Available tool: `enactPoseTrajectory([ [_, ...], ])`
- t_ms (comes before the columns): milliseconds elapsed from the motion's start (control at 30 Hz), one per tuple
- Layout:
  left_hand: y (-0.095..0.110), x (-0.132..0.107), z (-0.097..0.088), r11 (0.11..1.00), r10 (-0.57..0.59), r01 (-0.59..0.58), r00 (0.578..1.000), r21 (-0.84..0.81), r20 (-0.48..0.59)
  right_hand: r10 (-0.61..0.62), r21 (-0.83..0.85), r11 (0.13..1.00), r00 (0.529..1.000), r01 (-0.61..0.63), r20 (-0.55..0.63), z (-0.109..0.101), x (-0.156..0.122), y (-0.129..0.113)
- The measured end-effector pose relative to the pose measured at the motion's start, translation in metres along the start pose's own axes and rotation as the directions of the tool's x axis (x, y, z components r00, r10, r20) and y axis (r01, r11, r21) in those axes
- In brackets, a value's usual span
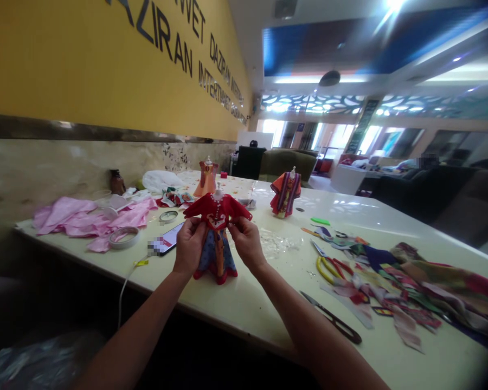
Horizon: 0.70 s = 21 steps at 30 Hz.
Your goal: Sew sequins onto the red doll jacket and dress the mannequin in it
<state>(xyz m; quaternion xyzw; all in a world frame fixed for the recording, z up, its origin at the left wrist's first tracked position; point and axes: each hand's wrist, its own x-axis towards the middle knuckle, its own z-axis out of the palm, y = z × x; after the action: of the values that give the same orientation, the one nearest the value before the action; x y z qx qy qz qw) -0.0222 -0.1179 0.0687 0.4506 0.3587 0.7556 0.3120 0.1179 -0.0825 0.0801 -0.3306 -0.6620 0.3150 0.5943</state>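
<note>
White worktable (252, 309): left hand (190, 245), right hand (247, 242) pinching miniature red dress (217, 215) upright between both grips.

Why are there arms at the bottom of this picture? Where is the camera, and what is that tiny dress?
This picture comes from one camera worn on a person's head, so you see what they see, looking down at their own arms. There is no machine here, just two bare hands. The left hand and the right hand both hold a small red and blue dress, and the fingers pinch its red top. On the white table lie colourful fabric scraps, yellow-handled scissors, black snips, pink cloth, a roll of tape and a phone. Farther along stand an orange dress and a striped red one.
</note>
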Motion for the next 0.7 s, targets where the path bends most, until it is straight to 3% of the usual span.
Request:
enactPoseTrajectory([
  [167, 0.003, -0.005, 0.0, 0.998, 0.009, -0.005, 0.997, -0.056, 0.074, 0.026, 0.001, 1.0, 0.999, -0.026, 0.031, -0.006, -0.004, 0.004],
  [267, 0.004, -0.009, -0.002, 0.997, -0.042, 0.051, 0.989, -0.06, 0.144, 0.075, 0.024, 0.997, 0.994, -0.077, 0.084, -0.009, -0.007, 0.008],
  [400, 0.001, -0.009, -0.005, 0.996, -0.076, 0.083, 0.975, -0.023, 0.208, 0.107, 0.162, 0.978, 0.985, -0.129, 0.139, -0.007, -0.006, 0.013],
  [700, -0.005, -0.003, -0.007, 0.997, -0.064, 0.069, 0.985, -0.025, 0.159, 0.09, 0.281, 0.952, 0.987, -0.124, 0.13, 0.0, -0.002, 0.016],
])
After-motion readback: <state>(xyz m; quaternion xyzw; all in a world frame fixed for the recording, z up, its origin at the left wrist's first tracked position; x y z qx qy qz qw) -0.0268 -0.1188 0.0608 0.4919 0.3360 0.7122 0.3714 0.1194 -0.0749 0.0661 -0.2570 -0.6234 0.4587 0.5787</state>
